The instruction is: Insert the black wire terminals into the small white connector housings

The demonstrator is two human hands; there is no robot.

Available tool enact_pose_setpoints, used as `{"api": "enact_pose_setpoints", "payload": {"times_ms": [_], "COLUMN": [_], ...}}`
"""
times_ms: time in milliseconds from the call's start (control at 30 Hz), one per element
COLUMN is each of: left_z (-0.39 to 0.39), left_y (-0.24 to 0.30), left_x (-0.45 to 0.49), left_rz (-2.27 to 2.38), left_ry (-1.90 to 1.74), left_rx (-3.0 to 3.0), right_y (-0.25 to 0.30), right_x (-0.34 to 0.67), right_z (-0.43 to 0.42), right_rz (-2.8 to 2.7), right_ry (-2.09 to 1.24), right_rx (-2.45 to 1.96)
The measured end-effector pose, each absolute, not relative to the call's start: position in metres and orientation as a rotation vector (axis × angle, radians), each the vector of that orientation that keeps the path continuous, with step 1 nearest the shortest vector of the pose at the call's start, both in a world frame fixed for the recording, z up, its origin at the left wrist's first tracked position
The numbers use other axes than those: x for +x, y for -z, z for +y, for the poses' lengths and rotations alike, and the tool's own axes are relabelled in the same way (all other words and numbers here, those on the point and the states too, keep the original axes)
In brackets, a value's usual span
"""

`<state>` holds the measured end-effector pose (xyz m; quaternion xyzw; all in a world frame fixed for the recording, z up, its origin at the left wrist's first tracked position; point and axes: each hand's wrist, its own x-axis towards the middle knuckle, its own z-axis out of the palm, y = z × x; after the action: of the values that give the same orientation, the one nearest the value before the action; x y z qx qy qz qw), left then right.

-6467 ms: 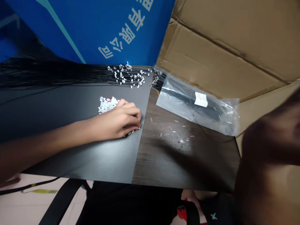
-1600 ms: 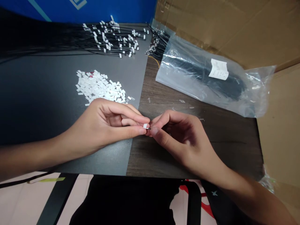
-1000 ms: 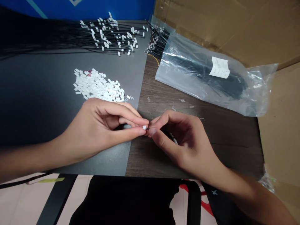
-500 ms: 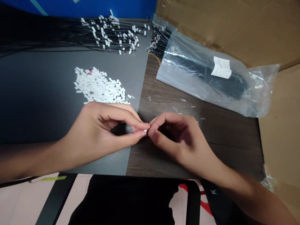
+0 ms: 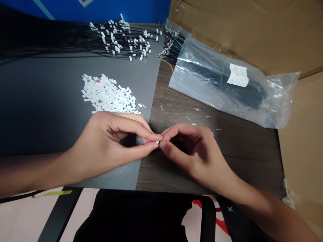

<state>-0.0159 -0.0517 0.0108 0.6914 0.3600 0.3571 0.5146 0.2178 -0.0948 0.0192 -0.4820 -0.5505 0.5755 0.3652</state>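
Note:
My left hand (image 5: 106,141) pinches a small white plastic connector housing (image 5: 156,142) between thumb and forefinger. My right hand (image 5: 195,148) is closed in a pinch against it, its thumb and forefinger tips meeting the left fingertips; whatever sits between them is hidden. Just beyond my left hand lies a pile of loose white connector housings (image 5: 108,94) on the grey mat (image 5: 60,107). A few small clear slivers (image 5: 197,109) are scattered on the dark wood tabletop past my right hand.
Black wires with white housings on their ends (image 5: 116,42) stretch along the back left. At the back right, a clear plastic bag (image 5: 202,84) holds more black wires, whose metal-tipped ends (image 5: 171,43) stick out. Cardboard (image 5: 239,30) borders the right side, a blue panel (image 5: 126,10) the back.
Both hands keep the same pinch at nearly the same spot. The white housing shows slightly less between the fingertips. The whole view has shifted a little.

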Motion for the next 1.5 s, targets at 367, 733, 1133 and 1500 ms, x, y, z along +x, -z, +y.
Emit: {"api": "enact_pose_setpoints", "payload": {"times_ms": [367, 733, 1133, 1500], "left_z": [-0.021, 0.052, 0.115, 0.162], "left_y": [-0.026, -0.069, -0.079, -0.006], "left_x": [-0.026, -0.079, -0.140, -0.129], "left_rz": [0.780, 0.858, 1.311, 1.146], "left_ry": [-0.876, -1.104, -1.255, -0.946], "left_rx": [1.145, 0.735, 2.094, 2.521], "right_y": [-0.038, -0.039, -0.055, -0.051], "right_x": [0.225, 0.222, 0.215, 0.202], "right_z": [-0.112, -0.115, -0.025, 0.145], "right_rz": [-1.783, -2.123, -2.305, -2.300], "right_ry": [-1.008, -1.310, -0.740, -0.050], "right_rx": [-1.369, -1.154, -1.578, -2.004]}}
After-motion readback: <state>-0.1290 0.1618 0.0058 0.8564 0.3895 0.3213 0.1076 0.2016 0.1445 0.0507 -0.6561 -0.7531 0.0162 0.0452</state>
